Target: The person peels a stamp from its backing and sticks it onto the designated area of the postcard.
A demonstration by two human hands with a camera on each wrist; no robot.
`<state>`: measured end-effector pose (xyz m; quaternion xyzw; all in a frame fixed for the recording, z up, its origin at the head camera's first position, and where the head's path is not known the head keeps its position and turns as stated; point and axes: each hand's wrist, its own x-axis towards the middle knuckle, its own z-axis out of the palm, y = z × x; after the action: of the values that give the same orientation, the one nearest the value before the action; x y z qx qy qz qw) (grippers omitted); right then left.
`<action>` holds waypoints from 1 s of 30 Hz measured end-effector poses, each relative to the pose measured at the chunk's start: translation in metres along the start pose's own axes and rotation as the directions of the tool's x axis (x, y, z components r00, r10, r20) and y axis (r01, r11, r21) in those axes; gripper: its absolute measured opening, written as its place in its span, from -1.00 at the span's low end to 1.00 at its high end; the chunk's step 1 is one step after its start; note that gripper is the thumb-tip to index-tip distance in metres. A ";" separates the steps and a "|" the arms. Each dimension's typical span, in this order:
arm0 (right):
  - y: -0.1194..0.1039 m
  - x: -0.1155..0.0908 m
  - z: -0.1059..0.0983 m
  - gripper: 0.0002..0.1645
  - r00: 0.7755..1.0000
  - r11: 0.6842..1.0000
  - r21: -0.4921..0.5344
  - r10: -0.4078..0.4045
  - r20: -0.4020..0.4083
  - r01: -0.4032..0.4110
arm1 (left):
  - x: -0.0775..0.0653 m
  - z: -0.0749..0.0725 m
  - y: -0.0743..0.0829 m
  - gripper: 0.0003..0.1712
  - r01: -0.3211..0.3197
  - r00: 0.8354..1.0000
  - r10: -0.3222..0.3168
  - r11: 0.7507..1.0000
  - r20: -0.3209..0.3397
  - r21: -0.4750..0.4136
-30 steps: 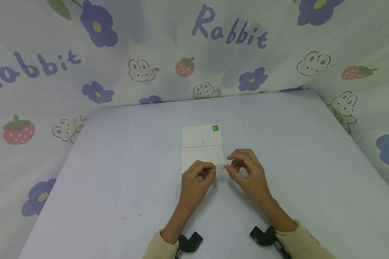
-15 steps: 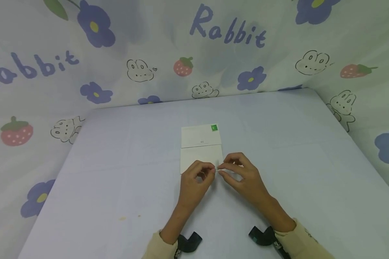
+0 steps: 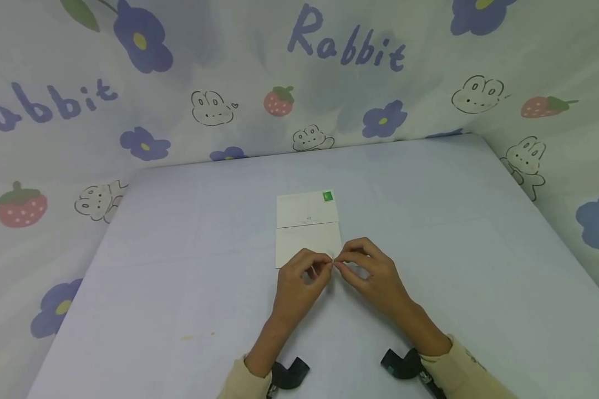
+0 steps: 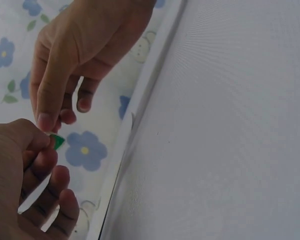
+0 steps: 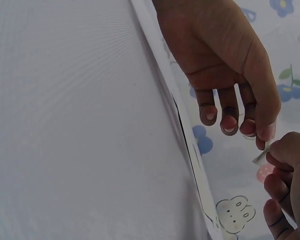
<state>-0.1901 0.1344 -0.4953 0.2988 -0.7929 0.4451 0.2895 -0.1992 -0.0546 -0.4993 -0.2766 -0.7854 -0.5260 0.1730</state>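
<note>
A small stamp-like sticker shows a green face [image 4: 58, 141] in the left wrist view and a white back [image 5: 260, 159] in the right wrist view. My left hand [image 3: 299, 282] pinches it between thumb and forefinger. My right hand [image 3: 374, 274] meets it from the other side, thumb and forefinger pinching its edge, so fingers cover most of it. Both hands work over the near right corner of a white card [image 3: 304, 242] with a crease across its middle. A green square stamp [image 3: 328, 196] marks the card's far right corner.
The card lies on a white-covered table [image 3: 204, 221]. Behind the table hangs a curtain [image 3: 249, 66] printed with flowers, strawberries and rabbits. Dark wrist mounts [image 3: 290, 373] sit below the sleeves [image 3: 244, 379].
My right hand has moved left until its fingertips meet those of my left hand at the sticker. The whitish square seen between them earlier is now almost hidden. The card stays put.
</note>
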 end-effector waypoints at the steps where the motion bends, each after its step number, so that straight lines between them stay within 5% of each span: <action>1: 0.000 0.000 0.000 -0.91 1.000 1.000 0.000 0.003 -0.002 -0.003 | 0.000 0.000 0.000 -0.88 -0.003 1.000 0.003 1.000 -0.002 0.000; 30: 0.009 0.005 -0.017 -0.96 0.987 0.998 -0.050 0.030 -0.156 -0.038 | 0.001 -0.003 0.004 -0.89 0.071 0.997 -0.069 0.997 -0.037 0.044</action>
<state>-0.1964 0.1520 -0.4892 0.2419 -0.7845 0.4509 0.3502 -0.1977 -0.0562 -0.4941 -0.2356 -0.8032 -0.5186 0.1744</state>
